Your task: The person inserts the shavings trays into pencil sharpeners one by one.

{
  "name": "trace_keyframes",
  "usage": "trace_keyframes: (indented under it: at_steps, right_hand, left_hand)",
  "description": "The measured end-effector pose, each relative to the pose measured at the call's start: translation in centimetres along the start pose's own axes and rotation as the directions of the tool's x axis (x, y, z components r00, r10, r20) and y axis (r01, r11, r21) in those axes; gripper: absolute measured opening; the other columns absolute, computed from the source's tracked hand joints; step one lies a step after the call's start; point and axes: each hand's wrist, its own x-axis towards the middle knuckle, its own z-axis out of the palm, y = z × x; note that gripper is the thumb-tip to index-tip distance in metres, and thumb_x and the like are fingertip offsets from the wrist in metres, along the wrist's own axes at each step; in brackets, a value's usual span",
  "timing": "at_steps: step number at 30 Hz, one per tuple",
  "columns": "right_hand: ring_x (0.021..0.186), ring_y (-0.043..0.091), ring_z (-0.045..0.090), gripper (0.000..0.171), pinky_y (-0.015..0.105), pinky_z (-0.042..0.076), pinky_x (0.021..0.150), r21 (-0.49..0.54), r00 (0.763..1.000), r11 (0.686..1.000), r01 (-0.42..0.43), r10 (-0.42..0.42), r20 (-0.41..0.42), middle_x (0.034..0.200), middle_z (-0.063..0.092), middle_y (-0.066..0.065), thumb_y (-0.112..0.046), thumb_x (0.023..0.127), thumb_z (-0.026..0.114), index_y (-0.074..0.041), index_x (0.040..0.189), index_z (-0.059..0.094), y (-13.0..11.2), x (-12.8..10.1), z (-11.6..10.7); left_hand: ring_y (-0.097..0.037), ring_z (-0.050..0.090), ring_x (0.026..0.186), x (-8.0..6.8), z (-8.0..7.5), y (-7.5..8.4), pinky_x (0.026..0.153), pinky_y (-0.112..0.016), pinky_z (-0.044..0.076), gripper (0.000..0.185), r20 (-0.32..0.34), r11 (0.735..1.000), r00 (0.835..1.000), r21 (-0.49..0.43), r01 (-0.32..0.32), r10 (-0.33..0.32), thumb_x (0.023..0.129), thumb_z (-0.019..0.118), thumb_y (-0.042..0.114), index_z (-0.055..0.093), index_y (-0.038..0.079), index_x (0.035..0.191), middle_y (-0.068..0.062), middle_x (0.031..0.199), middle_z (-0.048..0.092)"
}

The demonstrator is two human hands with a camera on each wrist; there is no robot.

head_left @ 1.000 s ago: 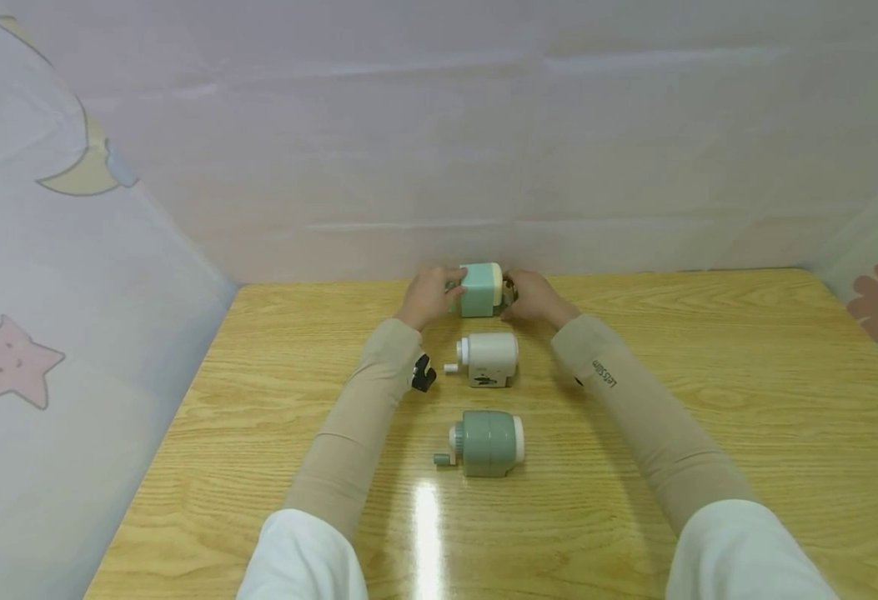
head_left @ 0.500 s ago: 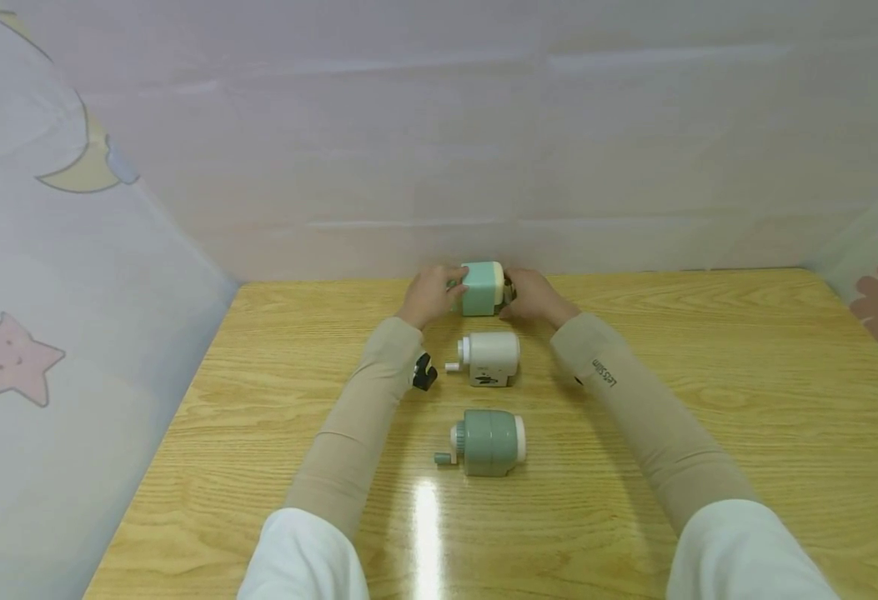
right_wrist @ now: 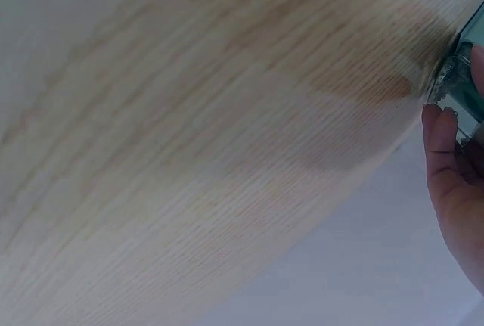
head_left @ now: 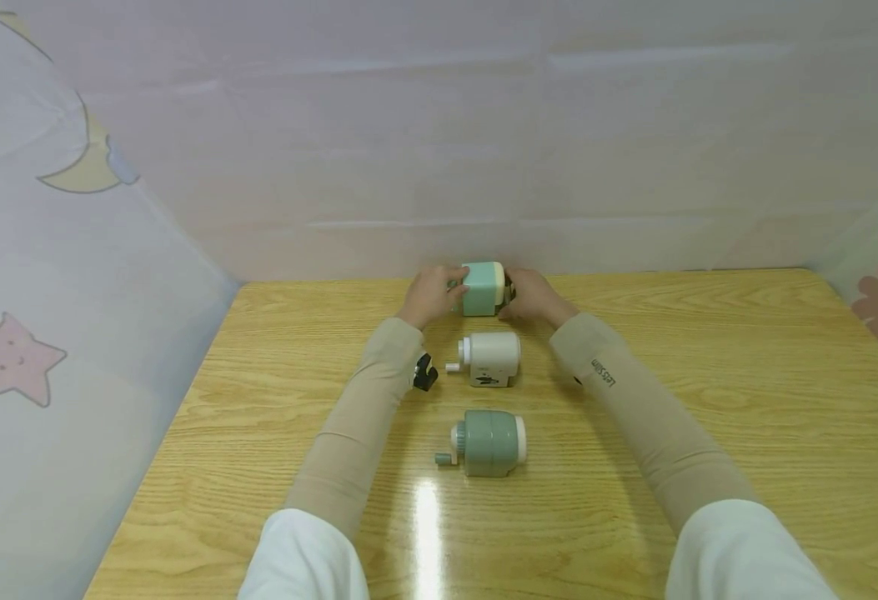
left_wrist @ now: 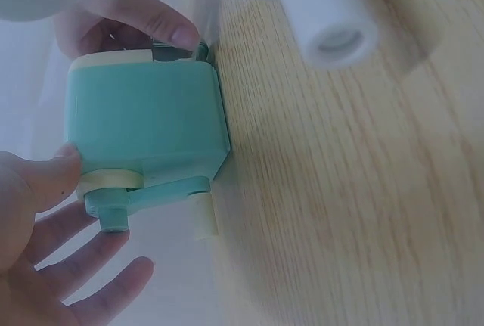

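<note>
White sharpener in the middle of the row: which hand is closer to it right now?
Left, narrowly. The left hand holds the mint sharpener just behind and left of the white sharpener; the right hand holds its far side, behind and right.

From my head view the scene is bright and evenly lit, soft light with no hard shadows. An overhead source throws a narrow white glare streak on the glossy wooden tabletop (head_left: 427, 533) at 6 o'clock, just below the grey-green cylindrical plastic sharpener (head_left: 487, 443). Faint, diffuse shadows sit under my sleeves. Edges bow slightly, wide-angle. My left wrist view is washed out and hazy; the white plastic knob (left_wrist: 324, 10) at 1 o'clock is out of focus. My right wrist view is soft throughout, wood grain smeared, with a dull shadow patch at 2 o'clock.
</note>
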Motion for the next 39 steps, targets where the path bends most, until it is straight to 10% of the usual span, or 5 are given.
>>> trace_keyframes:
  at_steps: [39]
  right_hand:
    - [0.097, 0.035, 0.054, 0.064, 0.043, 0.047, 0.084, 0.134, 1.000, 0.991, 0.004, -0.001, -0.018, 0.113, 0.055, 0.024, 0.000, 0.064, 0.079, 0.009, 0.119, 0.049, 0.9, 0.5, 0.3]
  left_hand:
    - [-0.021, 0.046, 0.120, -0.5, -0.2, 0.2, 0.099, -0.032, 0.039, 0.041, 0.002, 1.000, 1.000, -0.011, 0.011, -0.011, 0.091, 0.057, 0.021, 0.051, 0.009, 0.129, -0.008, 0.132, 0.049]
